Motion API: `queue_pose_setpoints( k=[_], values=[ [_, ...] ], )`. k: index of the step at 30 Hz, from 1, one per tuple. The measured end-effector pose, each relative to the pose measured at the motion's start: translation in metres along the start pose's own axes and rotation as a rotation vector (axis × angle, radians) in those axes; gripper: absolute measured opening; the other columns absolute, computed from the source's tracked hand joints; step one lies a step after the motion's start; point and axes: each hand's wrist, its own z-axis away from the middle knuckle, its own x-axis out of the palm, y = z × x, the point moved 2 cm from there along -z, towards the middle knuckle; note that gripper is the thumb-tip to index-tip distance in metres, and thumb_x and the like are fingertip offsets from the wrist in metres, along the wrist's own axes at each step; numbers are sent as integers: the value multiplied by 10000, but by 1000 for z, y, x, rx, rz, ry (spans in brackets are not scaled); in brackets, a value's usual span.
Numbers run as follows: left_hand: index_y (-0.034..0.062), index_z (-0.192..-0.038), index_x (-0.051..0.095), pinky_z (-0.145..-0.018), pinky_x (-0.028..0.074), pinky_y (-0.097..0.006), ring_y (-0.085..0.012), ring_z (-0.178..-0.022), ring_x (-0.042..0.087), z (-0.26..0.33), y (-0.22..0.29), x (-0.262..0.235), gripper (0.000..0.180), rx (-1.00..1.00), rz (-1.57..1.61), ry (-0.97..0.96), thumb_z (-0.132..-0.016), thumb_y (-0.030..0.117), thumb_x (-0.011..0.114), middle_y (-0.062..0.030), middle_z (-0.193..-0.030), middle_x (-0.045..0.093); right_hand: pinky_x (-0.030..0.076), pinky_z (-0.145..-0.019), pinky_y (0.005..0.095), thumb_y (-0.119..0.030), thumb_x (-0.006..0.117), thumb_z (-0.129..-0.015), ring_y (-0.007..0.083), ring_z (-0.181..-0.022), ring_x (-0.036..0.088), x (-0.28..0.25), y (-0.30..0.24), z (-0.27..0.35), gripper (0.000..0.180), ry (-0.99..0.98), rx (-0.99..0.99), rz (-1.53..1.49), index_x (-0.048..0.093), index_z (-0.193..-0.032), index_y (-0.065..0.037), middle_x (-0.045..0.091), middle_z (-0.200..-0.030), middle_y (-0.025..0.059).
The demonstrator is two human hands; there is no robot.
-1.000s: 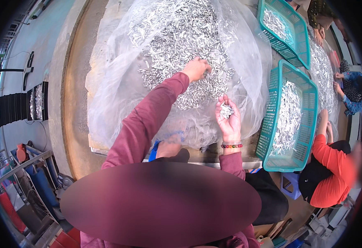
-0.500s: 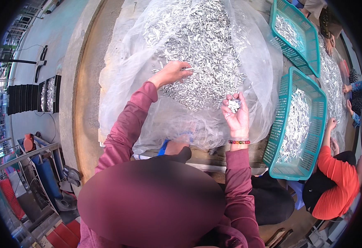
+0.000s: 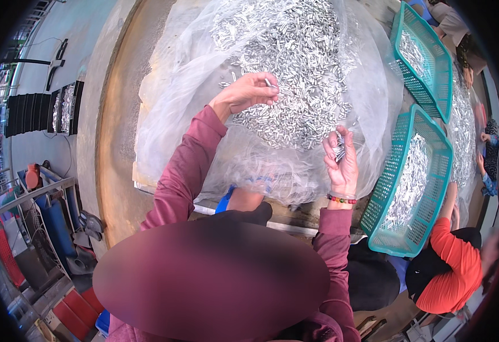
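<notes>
A wide pile of small, elongated silvery pieces [image 3: 303, 60] lies on a sheer white net [image 3: 172, 125] in front of me. Over the pile's near left part, my left hand [image 3: 244, 95] pinches one silvery piece [image 3: 270, 83] between thumb and fingertips. My right hand [image 3: 343, 165], palm up at the near right edge of the pile, has its fingers curled round several silvery pieces [image 3: 339, 150]. The exact kind of these pieces is too small to tell.
Two teal plastic baskets, a near one [image 3: 378, 188] and a far one [image 3: 442, 94], hold more silvery pieces on the right. Beyond them, a person in an orange top [image 3: 452, 268] and other people sit along another silvery heap. Black stacked trays [image 3: 30, 114] stand at left.
My left hand has lifted a little off the pile with a piece in its fingertips. My right fingers have curled further over the pieces in the palm. The whole view has shifted slightly.
</notes>
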Motion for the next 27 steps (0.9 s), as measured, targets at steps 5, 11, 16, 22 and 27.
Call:
queue_pose_setpoints(
  k=[5,11,16,22,27],
  values=[
    [75,-865,562,-624,476,-233,-136,-781,613,11,-22,-24,215,-110,124,76,-883,280,622,-37,-775,596,241,-377,152,-181,576,-911,89,-587,441,-1,4,-1,249,68,26,99,555,-1095,-14,495,-756,37],
    [50,-855,577,-684,476,-417,-352,-773,625,4,-70,-19,308,-118,-1392,342,-821,347,650,-189,-776,644,245,-387,149,-135,593,-895,80,-579,450,4,5,-5,229,114,34,328,571,-1073,8,498,-743,19],
    [42,-868,530,-634,474,-338,-247,-719,598,-6,-55,-17,228,-3,-867,279,-879,262,585,-110,-775,589,245,-388,148,-175,583,-905,81,-595,456,8,3,0,235,105,-57,394,559,-1071,-11,493,-749,17],
    [43,-918,473,-513,398,-236,-152,-720,500,15,-9,-27,85,122,416,-74,-878,117,464,-58,-816,496,251,-377,149,-250,539,-934,100,-591,461,5,0,0,223,14,20,127,547,-984,-33,501,-769,36],
    [45,-865,615,-513,419,-261,-176,-535,493,-6,-37,-49,253,-243,-627,434,-853,293,562,-14,-582,500,263,-369,150,-244,547,-929,99,-600,453,-4,8,-4,244,160,0,249,550,-1013,-14,501,-782,42]
  ],
)
